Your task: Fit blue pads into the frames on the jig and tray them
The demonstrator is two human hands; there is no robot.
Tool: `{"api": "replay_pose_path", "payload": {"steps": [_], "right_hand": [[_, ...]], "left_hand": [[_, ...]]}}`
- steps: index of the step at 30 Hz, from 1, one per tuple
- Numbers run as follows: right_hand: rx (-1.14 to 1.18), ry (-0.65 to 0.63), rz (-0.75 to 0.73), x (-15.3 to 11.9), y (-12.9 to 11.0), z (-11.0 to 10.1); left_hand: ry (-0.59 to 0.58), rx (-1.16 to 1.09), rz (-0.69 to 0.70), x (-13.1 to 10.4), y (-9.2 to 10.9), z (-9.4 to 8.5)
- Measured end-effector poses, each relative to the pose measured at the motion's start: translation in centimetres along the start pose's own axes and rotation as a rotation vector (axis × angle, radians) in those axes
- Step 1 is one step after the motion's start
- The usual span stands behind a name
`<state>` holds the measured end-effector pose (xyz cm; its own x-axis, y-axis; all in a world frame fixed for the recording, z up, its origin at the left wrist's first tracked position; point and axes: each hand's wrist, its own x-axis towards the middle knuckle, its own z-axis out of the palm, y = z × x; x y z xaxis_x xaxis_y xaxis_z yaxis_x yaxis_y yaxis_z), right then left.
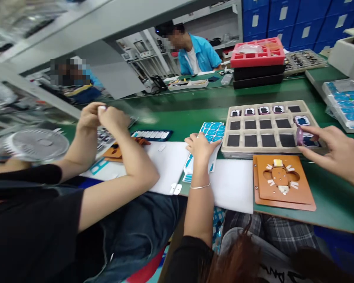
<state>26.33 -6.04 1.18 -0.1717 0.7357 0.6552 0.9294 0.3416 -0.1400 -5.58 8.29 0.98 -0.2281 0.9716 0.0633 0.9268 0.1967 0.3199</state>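
My left hand [201, 146] rests on a stack of sheets with blue die-cut stickers [212, 131], its fingers spread and thumb out to the side. At the front right of a beige compartment tray [234, 151], my right hand [332, 151] pinches a purple-rimmed watch case [300, 136] between thumb and fingers. Another watch case [301, 120] sits in the compartment just behind it. Several more lie in the tray's back row, and other compartments show dark pads. An orange fixture [301, 167] with a shaped recess and white tabs lies in front of the tray.
At left, a co-worker's hands [103, 116] hold something small and white above another orange fixture [118, 152]. White foam sheets [233, 184] lie along the front edge. Behind stand a red tray [256, 59] on black boxes and packs of blue parts [352, 104]. Another person [199, 55] sits opposite.
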Motion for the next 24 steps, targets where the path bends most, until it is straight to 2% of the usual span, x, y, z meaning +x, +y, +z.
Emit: {"api": "replay_pose_path", "payload": {"steps": [3,6,12,18,24], "right_hand": [[-0.052,-0.061,-0.082,0.2,1.4,1.5],[-0.089,-0.073,-0.064,-0.2,1.4,2.1],[-0.078,-0.064,-0.062,-0.8,0.8,1.8],[-0.064,-0.057,-0.076,-0.8,0.9,1.9],[-0.029,-0.106,-0.009,-0.8,0.5,1.5]], "left_hand": [[-0.040,0.034,-0.032,0.1,0.6,0.4],[-0.058,0.021,-0.050,0.6,0.8,1.1],[-0.113,-0.031,-0.092,1.6,1.1,1.8],[-0.096,-0.056,-0.052,1.6,1.5,2.0],[-0.092,-0.103,-0.010,2.0,1.2,2.4]]}}
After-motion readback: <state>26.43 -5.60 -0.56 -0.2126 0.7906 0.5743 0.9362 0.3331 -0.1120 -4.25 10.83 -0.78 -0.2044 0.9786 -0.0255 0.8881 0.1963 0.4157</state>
